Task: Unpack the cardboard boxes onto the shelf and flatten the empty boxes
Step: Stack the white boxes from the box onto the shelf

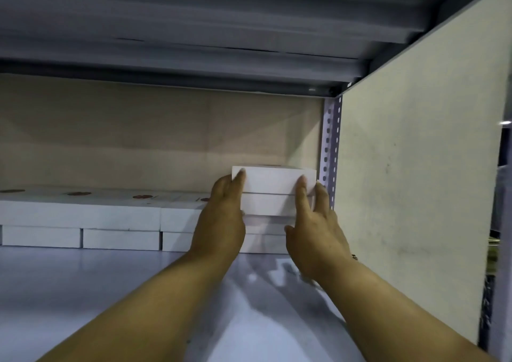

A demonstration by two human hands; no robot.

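deep inside the grey shelf (110, 292), against the perforated corner post (329, 145): unpacking step in hand. left of the post, a low row of white boxes (80, 224); hard beside it, a taller stack (273, 192), steadied by the left hand (221, 217) and right hand (315, 223), fingers straight, pressing, gripping nothing. next, likely: squaring the stack, then releasing.

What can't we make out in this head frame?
- Lower stack: middle hidden behind both hands, head view.
- Left hand and right hand: palms face away; contact with the boxes unclear.
- Red marks on the box row: too small to read.
- Cardboard boxes being unpacked: out of frame.
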